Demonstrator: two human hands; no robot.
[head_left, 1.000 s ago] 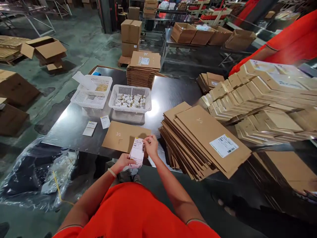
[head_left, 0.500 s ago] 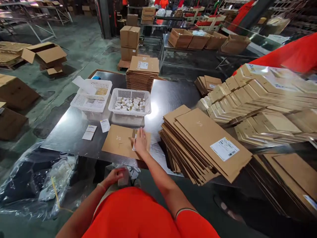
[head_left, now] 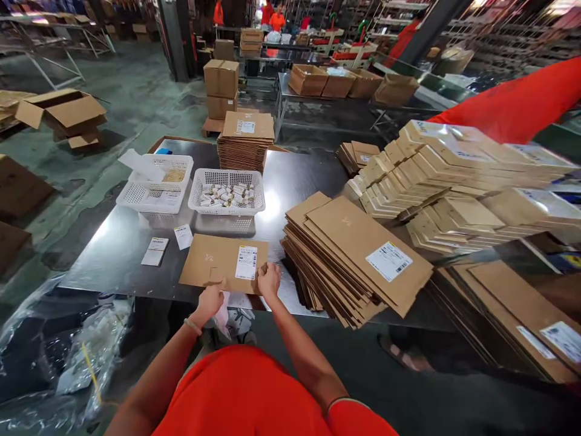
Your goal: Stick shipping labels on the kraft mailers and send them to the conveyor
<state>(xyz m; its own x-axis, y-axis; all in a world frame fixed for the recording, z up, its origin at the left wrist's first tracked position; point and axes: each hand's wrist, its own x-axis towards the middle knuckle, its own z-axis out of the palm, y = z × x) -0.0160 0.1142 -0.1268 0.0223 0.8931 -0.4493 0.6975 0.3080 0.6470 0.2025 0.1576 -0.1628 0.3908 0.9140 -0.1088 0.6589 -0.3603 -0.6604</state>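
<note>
Gripping the labelled flat cardboard [head_left: 222,254], the left hand [head_left: 209,303] is holding its near edge and apparently pinkish paper [head_left: 222,315], the right hand [head_left: 270,282] its near-right corner; lifting is probably needing level support.

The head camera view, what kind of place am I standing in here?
Probably a packing area in a warehouse or workshop: a metal table holds a stack of flat cardboard mailers, the top one bearing a printed label, and taped cartons stand beyond it.

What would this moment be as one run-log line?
left hand: gripping near edge of flat brown cardboard piece; right hand: gripping its right end; rectangular white printed label: on cardboard, beside right hand
</note>
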